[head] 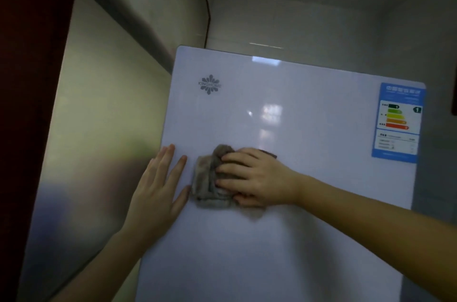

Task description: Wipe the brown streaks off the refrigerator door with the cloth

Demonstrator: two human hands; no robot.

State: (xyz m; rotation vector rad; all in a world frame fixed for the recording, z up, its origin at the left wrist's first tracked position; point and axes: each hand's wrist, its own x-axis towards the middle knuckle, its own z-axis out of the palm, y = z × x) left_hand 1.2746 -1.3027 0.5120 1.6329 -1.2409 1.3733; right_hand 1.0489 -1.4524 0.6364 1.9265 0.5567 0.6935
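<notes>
cloth: grey-brown rag, crumpled and folded, flat against the refrigerator door, left of centre at about mid-height of the visible door
streaks: one short dark brown patch pokes out just above the right hand's knuckles; can't tell if it's a streak or a cloth edge. Rest of the visible door looks clean white.
right hand: right hand comes in from the right, palm down on the cloth's right half, fingers fairly straight and spread, pressing the cloth to the door. Thumb sits at the cloth's lower edge; can't tell whether it pinches.
left hand: left hand lies flat and open on the door's left edge, fingers straight and pointing up. Thumb tip is just beside the cloth's left edge. It holds nothing.
door: glossy, tilted in the wide-angle view, with window reflections above the hands
logo: grey KINGHOME flower mark, upper left of the door, well above the cloth
energy label: blue sticker with green-to-red bars, upper right corner, well apart from both hands
surroundings: pale wall left of the fridge, and a dark red-brown panel at the far left edge
</notes>
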